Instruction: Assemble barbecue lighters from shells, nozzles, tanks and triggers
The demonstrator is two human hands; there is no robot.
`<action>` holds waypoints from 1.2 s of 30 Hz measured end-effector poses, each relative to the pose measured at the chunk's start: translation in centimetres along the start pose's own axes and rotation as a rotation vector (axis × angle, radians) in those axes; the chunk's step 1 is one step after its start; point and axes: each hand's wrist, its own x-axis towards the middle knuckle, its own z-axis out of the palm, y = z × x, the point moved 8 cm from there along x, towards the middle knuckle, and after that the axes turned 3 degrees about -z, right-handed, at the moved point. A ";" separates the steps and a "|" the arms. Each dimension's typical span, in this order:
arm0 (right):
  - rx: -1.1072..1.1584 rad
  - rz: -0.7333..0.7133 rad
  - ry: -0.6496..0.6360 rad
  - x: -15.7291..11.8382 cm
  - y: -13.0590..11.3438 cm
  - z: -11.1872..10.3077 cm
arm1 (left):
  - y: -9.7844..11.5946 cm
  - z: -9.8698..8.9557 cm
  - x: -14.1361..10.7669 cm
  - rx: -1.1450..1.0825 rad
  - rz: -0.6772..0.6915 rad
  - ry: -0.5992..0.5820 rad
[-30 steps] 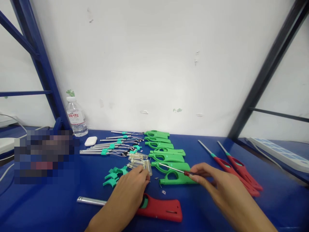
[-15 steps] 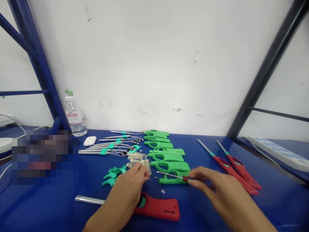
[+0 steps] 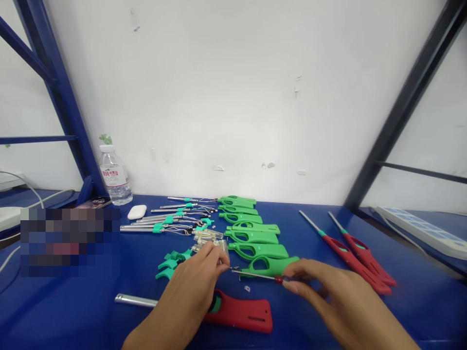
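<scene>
My right hand point(image 3: 321, 284) grips a screwdriver point(image 3: 255, 275) by its handle, red at the front end, with the thin shaft pointing left. The shaft's tip lies close to the fingertips of my left hand point(image 3: 204, 272), which are pinched together; what they hold is too small to make out. Behind the shaft is the nearest green lighter shell point(image 3: 272, 266). A red lighter point(image 3: 241, 313) with a metal tube lies under my left wrist, which hides its middle. Clear fuel tanks point(image 3: 207, 235) sit just beyond my left hand, and teal triggers point(image 3: 170, 264) are left of it.
Several metal lighter tubes with wires point(image 3: 156, 227) lie left of a column of green shells point(image 3: 253, 237). Two red lighters point(image 3: 361, 257) rest at the right. A water bottle point(image 3: 115, 177), a white case point(image 3: 137, 212) and a power strip point(image 3: 423, 228) stand around the blue table point(image 3: 83, 311).
My right hand has brought the screwdriver slightly down and left, so its tip is nearer my left fingertips. My left hand has shifted very little, still pinched.
</scene>
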 end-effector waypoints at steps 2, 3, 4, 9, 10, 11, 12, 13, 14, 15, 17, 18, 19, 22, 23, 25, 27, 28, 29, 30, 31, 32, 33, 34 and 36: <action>-0.007 -0.002 0.004 -0.1 0.1 0.0 | 0.0 0.1 0.0 -0.011 0.001 -0.003; -0.015 0.001 0.013 -0.1 0.1 -0.1 | 0.0 0.1 0.0 -0.017 0.002 -0.004; -0.023 0.005 0.024 -0.1 0.2 -0.2 | 0.0 0.1 -0.1 -0.022 0.002 -0.005; -0.040 0.002 0.055 -0.1 0.3 -0.3 | -0.1 0.1 -0.1 -0.032 0.006 -0.001; -0.039 0.001 0.052 0.0 0.3 -0.2 | -0.1 0.1 0.0 -0.033 0.010 -0.001; -0.038 0.001 0.046 0.1 0.2 -0.2 | -0.1 0.2 0.0 -0.035 0.014 -0.002; -0.038 0.002 0.042 0.1 0.2 -0.1 | -0.1 0.2 0.0 -0.037 0.018 -0.003; -0.037 0.003 0.036 0.2 0.2 0.0 | -0.1 0.3 0.0 -0.039 0.022 -0.003; -0.037 0.004 0.029 0.2 0.1 0.1 | 0.0 0.3 -0.1 -0.041 0.025 -0.005; -0.036 0.005 0.022 0.1 0.2 0.1 | 0.0 0.3 -0.1 -0.043 0.028 -0.005; -0.036 0.010 0.023 0.0 0.3 0.1 | 0.1 0.3 -0.1 -0.041 0.029 -0.006; -0.035 0.011 0.029 -0.1 0.4 0.0 | 0.1 0.2 -0.2 -0.037 0.026 -0.007; -0.036 0.013 0.039 -0.1 0.5 -0.1 | 0.1 0.2 -0.2 -0.033 0.023 -0.010; -0.043 0.011 0.051 -0.2 0.6 -0.3 | 0.2 -0.1 -0.2 -0.019 0.003 -0.013; -0.045 0.007 0.046 -0.1 0.6 -0.3 | 0.2 -0.1 -0.2 -0.015 -0.002 -0.014; -0.046 0.002 0.041 0.0 0.6 -0.2 | 0.2 -0.2 -0.1 -0.006 -0.007 -0.018; -0.048 -0.004 0.054 0.0 0.4 -0.2 | 0.3 -0.1 -0.1 0.001 -0.008 -0.024; -0.050 -0.006 0.060 0.0 0.3 -0.2 | 0.3 -0.1 0.0 0.003 -0.009 -0.026; -0.051 -0.006 0.068 0.0 0.3 -0.3 | 0.4 0.0 0.0 0.006 -0.010 -0.028; -0.052 -0.007 0.069 0.0 0.2 -0.3 | 0.4 0.0 0.0 0.008 -0.013 -0.028; -0.050 -0.008 0.067 0.0 0.2 -0.3 | 0.3 0.1 0.1 0.010 -0.016 -0.029; -0.047 -0.007 0.064 -0.1 0.1 -0.3 | 0.3 0.1 0.1 0.010 -0.018 -0.030; -0.044 -0.006 0.060 -0.1 0.1 -0.3 | 0.3 0.2 0.1 0.011 -0.020 -0.031; -0.041 -0.005 0.056 0.0 0.1 -0.3 | 0.3 0.2 0.1 0.010 -0.022 -0.030; -0.034 -0.004 0.050 0.0 0.1 -0.3 | 0.2 0.3 0.1 0.006 -0.024 -0.030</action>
